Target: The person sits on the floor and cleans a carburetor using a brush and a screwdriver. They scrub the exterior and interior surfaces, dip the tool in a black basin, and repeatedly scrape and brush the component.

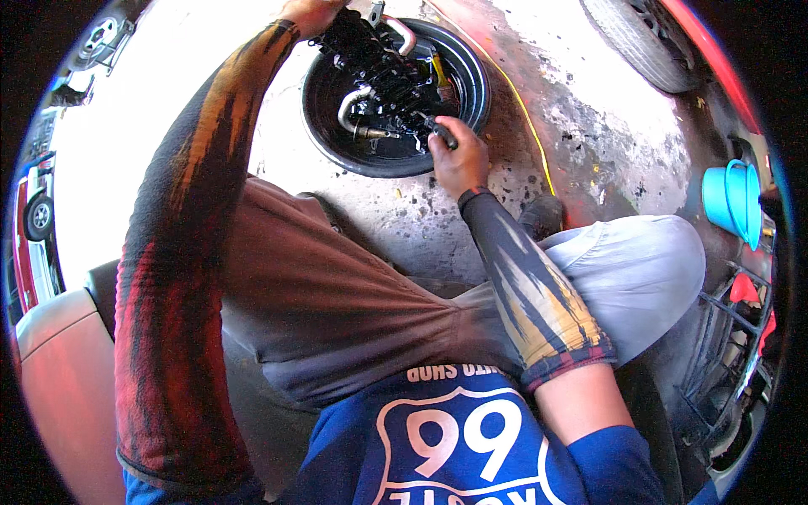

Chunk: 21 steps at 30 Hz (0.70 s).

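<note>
A dirty black engine part (370, 63) with several ports rests tilted over a round black basin (313, 118). My left hand (313, 12), partly cut off by the top edge, is closed on the part's upper left end. In my right hand (461, 160) is a small dark-handled tool (443, 135), pinched by thumb and fingers against the part's lower right end; its tip is hidden. A curved metal pipe (347, 108) and a metal fitting (376, 133) show beside the part. A yellow-handled brush (439, 71) leans inside the basin.
The concrete floor (589, 168) is stained with dark spots. A yellow cord (526, 114) runs past the basin's right side. At the upper right is a tire (644, 42) by a red car body. A light blue bucket (728, 198) stands far right, near a dark metal rack (715, 362).
</note>
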Available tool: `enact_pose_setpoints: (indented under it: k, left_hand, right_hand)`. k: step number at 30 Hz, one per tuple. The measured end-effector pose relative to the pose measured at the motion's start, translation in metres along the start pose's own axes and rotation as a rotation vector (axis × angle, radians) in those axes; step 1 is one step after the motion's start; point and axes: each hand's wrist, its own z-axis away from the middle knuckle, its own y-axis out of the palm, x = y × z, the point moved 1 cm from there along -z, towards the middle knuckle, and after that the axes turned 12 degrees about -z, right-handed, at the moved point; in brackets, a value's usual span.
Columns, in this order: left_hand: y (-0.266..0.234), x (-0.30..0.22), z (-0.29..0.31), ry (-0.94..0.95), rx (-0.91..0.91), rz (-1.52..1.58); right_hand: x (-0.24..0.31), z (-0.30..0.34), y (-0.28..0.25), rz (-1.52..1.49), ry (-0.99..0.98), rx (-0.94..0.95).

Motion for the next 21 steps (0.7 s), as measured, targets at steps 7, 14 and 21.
enact_pose_setpoints:
  k: [7, 14, 21]
  left_hand:
    - [-0.004, -0.006, -0.006, 0.113, 0.07, -0.118]
    - [-0.006, -0.017, -0.001, 0.21, 0.045, -0.071]
    - [-0.001, -0.016, -0.003, 0.112, 0.071, -0.004]
  right_hand:
    - [0.025, 0.016, 0.006, 0.386, -0.29, 0.248]
    - [0.004, -0.01, 0.009, 0.275, -0.249, 0.25]
    - [0.005, -0.05, -0.022, -0.138, 0.377, 0.073]
